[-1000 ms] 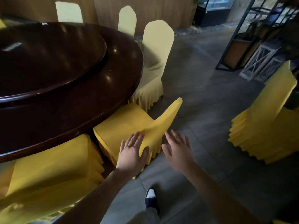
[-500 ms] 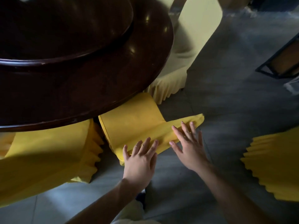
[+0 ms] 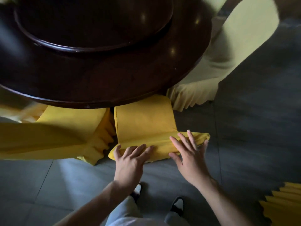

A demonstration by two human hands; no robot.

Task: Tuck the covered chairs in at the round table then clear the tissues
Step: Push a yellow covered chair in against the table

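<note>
A yellow covered chair (image 3: 143,121) stands right in front of me, its seat partly under the rim of the dark round table (image 3: 114,75). My left hand (image 3: 130,162) lies flat with spread fingers on the left end of the chair's backrest top. My right hand (image 3: 189,154) rests open on the right end of the same backrest. A second yellow covered chair (image 3: 53,136) sits to the left, its front under the table. A pale covered chair (image 3: 228,51) stands at the table's right side. No tissues are visible.
A raised turntable (image 3: 91,25) sits on the table's middle. The pleated skirt of another yellow chair (image 3: 283,204) shows at the bottom right. Grey tiled floor (image 3: 254,128) lies open to the right. My shoes (image 3: 176,204) are below the hands.
My view has tilted down and come closer to the table. Both hands have gone from hovering behind the chair to resting on its backrest top, and the seat sits further under the table.
</note>
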